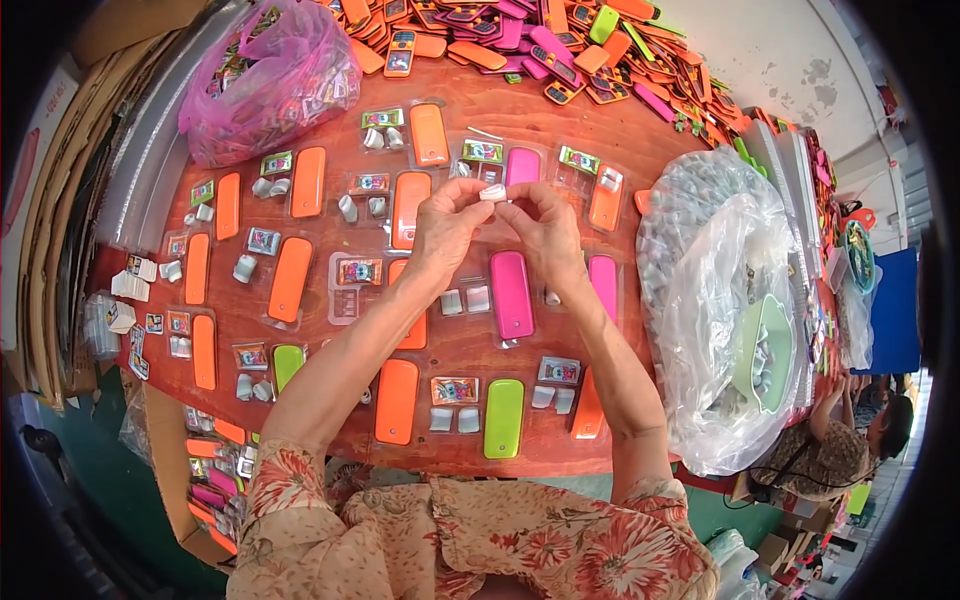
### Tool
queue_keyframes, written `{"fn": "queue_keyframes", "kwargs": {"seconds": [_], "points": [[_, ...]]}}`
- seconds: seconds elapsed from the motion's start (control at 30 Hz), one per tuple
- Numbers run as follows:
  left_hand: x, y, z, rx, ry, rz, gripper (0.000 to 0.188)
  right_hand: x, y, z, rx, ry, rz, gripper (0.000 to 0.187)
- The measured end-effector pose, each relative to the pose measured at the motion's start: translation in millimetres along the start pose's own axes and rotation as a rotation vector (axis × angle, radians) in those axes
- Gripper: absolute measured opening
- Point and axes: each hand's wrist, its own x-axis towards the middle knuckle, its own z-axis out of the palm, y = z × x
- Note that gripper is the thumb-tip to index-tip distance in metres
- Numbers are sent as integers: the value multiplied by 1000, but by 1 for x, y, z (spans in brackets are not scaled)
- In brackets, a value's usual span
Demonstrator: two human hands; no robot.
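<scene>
Above the middle of the table, a small white roll (pixel 493 192) is pinched between the fingertips of my left hand (pixel 449 222) and my right hand (pixel 546 228). Just beyond them lies a clear tray with a green packet (pixel 482 151) and a pink toy phone (pixel 522 166), partly hidden by my fingers. Below my hands is another pink toy phone (pixel 512 294), with two white rolls (pixel 465 300) to its left. An orange toy phone (pixel 411 208) sits left of my left hand; another orange one (pixel 605 205) rests right of my right hand.
Similar trays cover the red table (pixel 560 120). A toy phone pile (pixel 600 60) lies at the back, a pink bag (pixel 270 95) at far left. On the right, a clear bag (pixel 700 330) holds white pieces, with a green basket (pixel 748 345) on it. Another person (pixel 830 450) is lower right.
</scene>
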Motion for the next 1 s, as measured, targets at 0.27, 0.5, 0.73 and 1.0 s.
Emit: {"fn": "queue_keyframes", "kwargs": {"seconds": [0.27, 0.5, 0.73, 1.0], "points": [[8, 4, -4, 204, 106, -13, 22, 26, 21, -5, 242, -139, 203, 11], [46, 1, -33, 1347, 193, 678, 24, 78, 41, -9, -507, -55, 134, 33], [46, 3, -31, 1587, 97, 528, 23, 79, 46, 4, -706, 16, 140, 28], [53, -5, -37, 1523, 148, 706, 17, 91, 46, -1, -865, -124, 138, 26]]}}
